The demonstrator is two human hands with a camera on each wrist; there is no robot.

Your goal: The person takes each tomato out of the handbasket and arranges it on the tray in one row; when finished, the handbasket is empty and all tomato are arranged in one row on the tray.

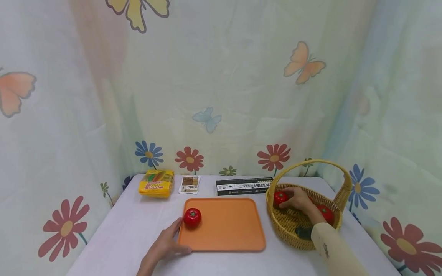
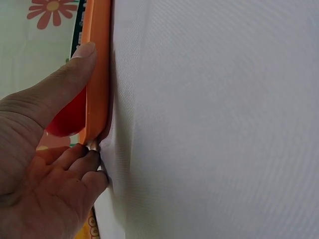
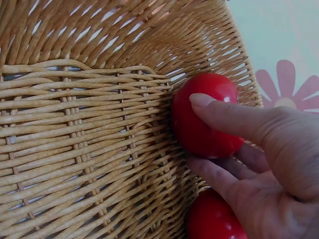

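My right hand [image 1: 299,200] reaches into a wicker basket [image 1: 288,237] and holds a red tomato [image 3: 209,119] between thumb and fingers, against the woven wall. Another tomato [image 3: 214,219] lies just below that hand in the right wrist view. In the basket are also a tomato [image 1: 325,214] on the right side and a dark green thing [image 1: 304,232], partly hidden by the sleeve. My left hand [image 1: 167,242] touches the near left corner of an orange tray [image 1: 229,226], thumb along its front edge and fingers at its left side. One tomato [image 1: 192,217] sits on the tray's left part.
Behind the tray stand a yellow package [image 1: 156,184], a small printed packet [image 1: 189,184] and a long black-and-white box [image 1: 243,186]. The basket's tall handle [image 1: 319,161] arches over the right arm. Floral curtains [image 1: 221,76] enclose the white table [image 1: 114,245].
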